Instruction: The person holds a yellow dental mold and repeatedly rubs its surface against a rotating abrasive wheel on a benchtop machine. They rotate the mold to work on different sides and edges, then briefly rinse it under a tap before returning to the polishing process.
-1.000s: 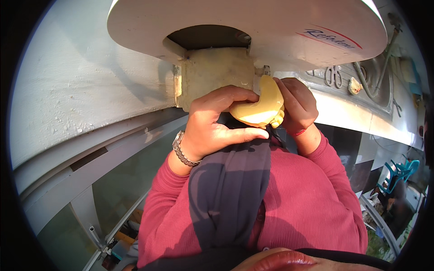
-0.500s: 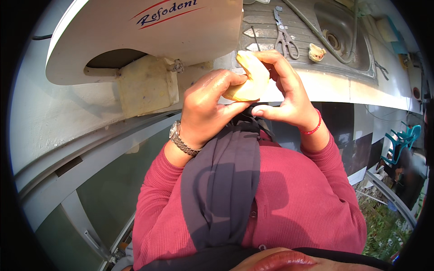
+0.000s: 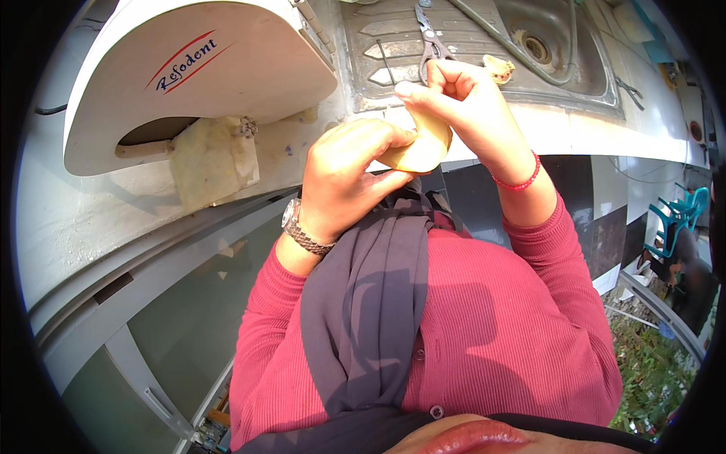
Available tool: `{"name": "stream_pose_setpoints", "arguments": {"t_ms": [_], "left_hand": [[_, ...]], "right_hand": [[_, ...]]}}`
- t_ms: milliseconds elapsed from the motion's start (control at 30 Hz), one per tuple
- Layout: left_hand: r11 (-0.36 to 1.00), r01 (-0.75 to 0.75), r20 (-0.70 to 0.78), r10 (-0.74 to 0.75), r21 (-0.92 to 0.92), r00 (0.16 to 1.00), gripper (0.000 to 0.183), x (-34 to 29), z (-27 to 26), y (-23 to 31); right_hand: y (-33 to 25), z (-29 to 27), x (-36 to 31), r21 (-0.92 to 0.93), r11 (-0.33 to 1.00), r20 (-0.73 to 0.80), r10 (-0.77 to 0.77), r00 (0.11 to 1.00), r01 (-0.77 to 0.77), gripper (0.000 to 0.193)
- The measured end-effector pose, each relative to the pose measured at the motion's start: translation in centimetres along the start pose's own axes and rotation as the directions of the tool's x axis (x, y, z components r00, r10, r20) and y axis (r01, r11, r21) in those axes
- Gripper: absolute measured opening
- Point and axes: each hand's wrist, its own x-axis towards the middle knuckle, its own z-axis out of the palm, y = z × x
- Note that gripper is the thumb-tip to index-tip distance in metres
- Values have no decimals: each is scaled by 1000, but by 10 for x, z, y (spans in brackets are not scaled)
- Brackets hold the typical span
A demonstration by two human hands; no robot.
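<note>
My left hand (image 3: 344, 170) is closed on a pale yellow, curved piece (image 3: 429, 145) that looks like a plaster dental cast. The thumb lies on its near side, with the fingers bent around its left and lower part. From the right, my right hand (image 3: 473, 102) reaches over the cast's upper end, its thumb laid across that end and its fingers curled in. The thumb hides the tip of the cast. Beyond the right hand, grey-handled scissors (image 3: 429, 44) and a small cream piece with reddish spots (image 3: 498, 69) lie on the ribbed drainboard.
A white rounded machine (image 3: 249, 76) stands at the left, with a yellowish sponge-like block (image 3: 215, 163) below its opening. A metal sink (image 3: 563, 87) with a grey hose (image 3: 514, 53) is at the back right. Near the scissors lies a thin dark rod (image 3: 386, 62).
My right hand has shifted up over the cast's upper end, its thumb now across it and fingers curled. My left hand keeps its hold. The view has turned slightly, moving the counter left and up.
</note>
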Motion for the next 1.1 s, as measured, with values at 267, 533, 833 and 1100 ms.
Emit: {"name": "stream_pose_setpoints", "arguments": {"t_ms": [267, 533, 833, 1100], "left_hand": [[991, 120, -19, -122, -53, 992, 36, 4, 5, 1], [975, 204, -53, -209, -90, 976, 33, 6, 4, 6], [970, 177, -139, -201, -166, 970, 28, 5, 3, 3], [933, 289, -37, -303, -214, 952, 31, 0, -11, 6]], "right_hand": [[5, -15, 5, -201, 975, 138, -67, 988, 94, 36], [6, -15, 4, -287, 946, 15, -149, 989, 147, 37], [-2, -6, 0, -45, 997, 182, -58, 982, 67, 37], [-2, 4, 2, -401, 872, 105, -260, 960, 281, 34]]}}
